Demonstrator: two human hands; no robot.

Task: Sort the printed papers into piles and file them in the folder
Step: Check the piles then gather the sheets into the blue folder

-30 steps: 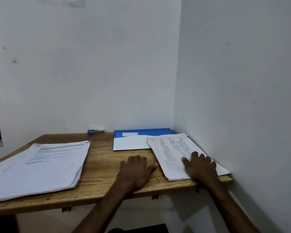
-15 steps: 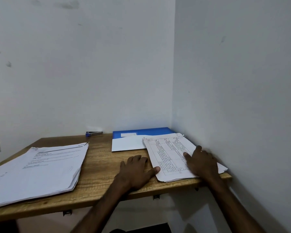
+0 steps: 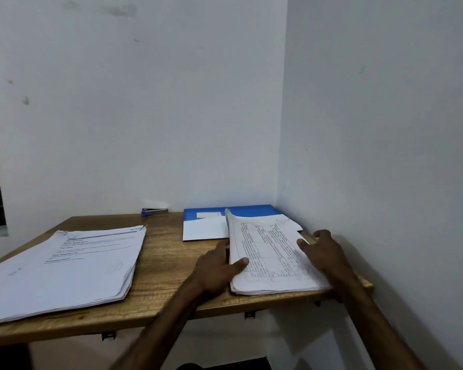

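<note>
Between the hands, a stack (image 3: 267, 252) of printed sheets is seen at the near right corner of the table (image 3: 166, 263), its far end overlapping the blue folder (image 3: 251, 209) just beyond both hands. Its left edge is raised and pinched by the left hand (image 3: 214, 265), thumb on top and fingers tucked beneath. The right hand (image 3: 324, 252) is laid flat on the right side, fingers spread, nothing gripped. A thicker pile (image 3: 64, 265) is left well out beyond the left hand. The stack is judged light but floppy and apt to fan or slide, so it is best taken by both long edges and supported from below.
</note>
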